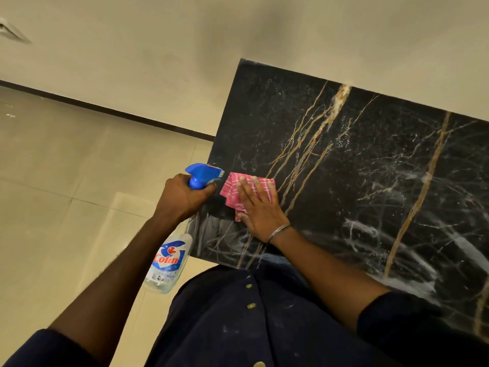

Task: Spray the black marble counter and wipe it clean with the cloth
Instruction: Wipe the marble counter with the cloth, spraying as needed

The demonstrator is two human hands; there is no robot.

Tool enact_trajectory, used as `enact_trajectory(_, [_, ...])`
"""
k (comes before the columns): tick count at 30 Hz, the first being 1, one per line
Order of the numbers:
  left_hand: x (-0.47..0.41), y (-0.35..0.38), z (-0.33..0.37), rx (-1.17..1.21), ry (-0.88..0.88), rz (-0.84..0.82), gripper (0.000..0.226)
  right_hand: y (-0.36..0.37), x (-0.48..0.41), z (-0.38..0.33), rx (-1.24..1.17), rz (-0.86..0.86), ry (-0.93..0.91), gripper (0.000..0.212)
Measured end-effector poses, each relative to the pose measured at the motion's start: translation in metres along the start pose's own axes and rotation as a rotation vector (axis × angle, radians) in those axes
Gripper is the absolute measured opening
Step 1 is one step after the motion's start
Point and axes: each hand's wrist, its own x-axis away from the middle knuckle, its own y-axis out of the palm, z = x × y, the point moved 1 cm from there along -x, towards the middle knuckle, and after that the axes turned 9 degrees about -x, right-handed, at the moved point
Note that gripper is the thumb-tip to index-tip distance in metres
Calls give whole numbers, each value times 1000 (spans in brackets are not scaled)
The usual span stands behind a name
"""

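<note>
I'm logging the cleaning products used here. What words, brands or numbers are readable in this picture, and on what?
"Colin": red brand name on the label of the clear spray bottle gripped by the left hand.
Small print beneath it on the same label: too blurred to read.
No text on the pink cloth or black marble counter.

A pink checked cloth (230, 187) lies on the gold-veined black marble counter (344, 168), near its left edge.

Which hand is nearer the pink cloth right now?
Right. The right hand lies flat on the cloth; the left hand grips the spray bottle just beside it.
</note>
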Motion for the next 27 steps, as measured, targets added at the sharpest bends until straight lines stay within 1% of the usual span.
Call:
enact_trajectory(4, [2,-4,0,-7,2,6,29,-5,-26,-36,18,-65,-85,75])
enact_trajectory(8, [0,-9,5,2,20,17,27,-4,-5,-10,92,-83,-213,71])
enact_trajectory(10, [0,-10,5,4,25,18,25,-2,15,7,113,-40,-241,71])
enact_trajectory(13, [4,-10,-1,6,15,22,25,1,29,16,102,-37,-246,72])
enact_trajectory(16, [8,-8,-8,26,-5,15,27,3,17,-1,81,-72,-213,71])
enact_trajectory(22, [15,-3,-15,12,-40,35,27,0,-21,-63,144,-160,-328,65])
enact_trajectory(24, [16,-3,-17,17,-42,31,28,1,-18,-57,163,-167,-367,65])
enact_trajectory(27, [17,-5,-23,38,-45,22,31,5,5,-28,170,-95,-405,65])
